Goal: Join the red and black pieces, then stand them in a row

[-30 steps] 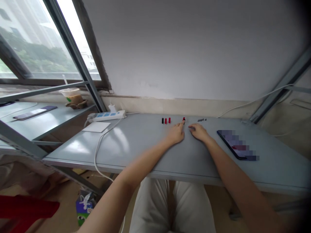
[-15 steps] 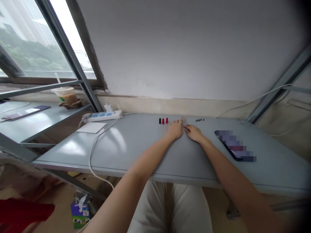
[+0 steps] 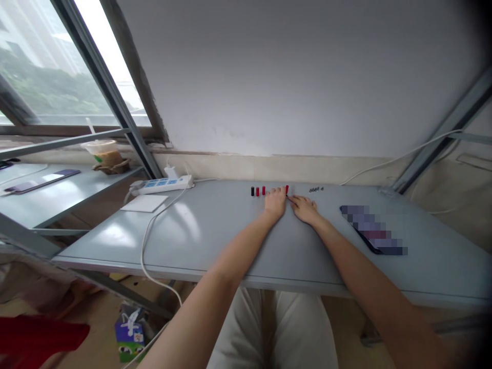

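On the grey desk (image 3: 215,225), my left hand (image 3: 274,202) is closed with its fingers curled. A small red cylinder (image 3: 286,189) is gripped at its fingertips, slightly tilted. My right hand (image 3: 305,209) comes in from the right, fingers together and pointing at the lower end of that cylinder. A tiny dark bit shows at the right fingertips, too small to name. Just left of my left hand stand a black cylinder (image 3: 252,191) and two red cylinders, one nearer (image 3: 257,191) and one farther right (image 3: 263,190). Several small dark metallic pieces (image 3: 315,189) lie beyond my right hand.
A phone (image 3: 374,230) lies on the right, its screen blurred out. At the left are a white power strip (image 3: 165,183), a flat white box (image 3: 145,203) and a white cable (image 3: 146,230) hanging over the edge. A drink cup (image 3: 105,152) stands on the neighbouring desk.
The red cylinder has come into view at my left fingertips, where the raised index finger was. My right fingertips have shifted slightly left, close to it. The standing cylinders have stayed put.
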`<state>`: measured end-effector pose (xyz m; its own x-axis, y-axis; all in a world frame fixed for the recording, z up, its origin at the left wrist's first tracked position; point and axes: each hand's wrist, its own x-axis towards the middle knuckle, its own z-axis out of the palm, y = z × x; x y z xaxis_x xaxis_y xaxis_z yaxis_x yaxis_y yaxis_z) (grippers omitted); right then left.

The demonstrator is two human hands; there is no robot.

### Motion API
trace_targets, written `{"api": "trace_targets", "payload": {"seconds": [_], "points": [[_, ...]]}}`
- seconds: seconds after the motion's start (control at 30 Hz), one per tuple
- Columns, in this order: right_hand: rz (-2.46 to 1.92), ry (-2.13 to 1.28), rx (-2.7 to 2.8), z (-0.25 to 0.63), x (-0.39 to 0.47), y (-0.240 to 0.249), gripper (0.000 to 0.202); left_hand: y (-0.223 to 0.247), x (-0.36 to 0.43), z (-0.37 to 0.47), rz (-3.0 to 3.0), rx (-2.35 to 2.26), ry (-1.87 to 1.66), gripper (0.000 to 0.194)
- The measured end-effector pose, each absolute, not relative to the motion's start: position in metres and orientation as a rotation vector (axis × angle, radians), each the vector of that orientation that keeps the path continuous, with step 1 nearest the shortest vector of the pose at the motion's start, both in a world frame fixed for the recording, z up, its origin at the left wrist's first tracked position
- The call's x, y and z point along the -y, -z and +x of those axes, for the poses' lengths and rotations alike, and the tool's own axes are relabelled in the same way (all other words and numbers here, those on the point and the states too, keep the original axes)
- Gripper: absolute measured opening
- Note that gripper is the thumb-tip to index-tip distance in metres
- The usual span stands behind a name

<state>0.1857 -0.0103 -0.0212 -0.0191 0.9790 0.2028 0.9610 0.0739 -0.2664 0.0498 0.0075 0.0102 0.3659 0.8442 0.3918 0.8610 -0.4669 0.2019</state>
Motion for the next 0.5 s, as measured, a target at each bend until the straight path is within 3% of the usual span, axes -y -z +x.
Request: {"api": "trace_targets", "payload": {"seconds": [0.5], "points": [[-1.964,-0.07,2.019,0.184,0.011,0.02,0.045,-0.019,0.01,0.033,-2.652,1.639,0.869,0.019]]}}
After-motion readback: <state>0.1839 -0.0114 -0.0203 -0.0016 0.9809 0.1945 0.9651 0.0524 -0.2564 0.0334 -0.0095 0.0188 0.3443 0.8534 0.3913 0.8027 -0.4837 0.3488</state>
